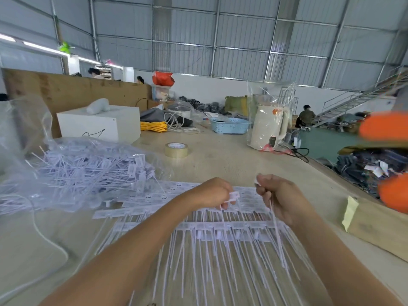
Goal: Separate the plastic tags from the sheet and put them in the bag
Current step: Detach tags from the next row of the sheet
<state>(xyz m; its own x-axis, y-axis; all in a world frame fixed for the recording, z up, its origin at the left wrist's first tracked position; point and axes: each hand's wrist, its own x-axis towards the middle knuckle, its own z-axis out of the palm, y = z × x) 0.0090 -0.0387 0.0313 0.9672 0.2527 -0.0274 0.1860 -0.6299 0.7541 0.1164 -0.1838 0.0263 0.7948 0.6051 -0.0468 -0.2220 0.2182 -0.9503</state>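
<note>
Nearest of all, the white sheet (220,228) of plastic tags lies flat on the pale surface (231,160), its long thin tails fanning toward the near edge and its cross strips running left to right. Both forearms reach over it. The left hand (215,193) has its fingers curled down onto the far part of the sheet and pinches a small white tag head (234,196) at the fingertips. Just right of it, the right hand (279,195) is clenched around a separated tag (274,219), whose thin tail runs down from the fist toward the near edge.

To the left, a little farther out, the clear bag (72,171) sprawls open on the surface, heaped with loose white tags. A white cord (44,235) curls along the surface below it.

Beyond the hands sits a roll of tan tape (176,149). Farther still stand a white box (99,124), a yellow coil of rope (153,126), a blue basket (229,125) and a cream kettle (270,127) wrapped in clear plastic. At the right edge, blurred orange shapes (384,127) crowd the view. A staircase (357,100) rises far right under the metal roof.
</note>
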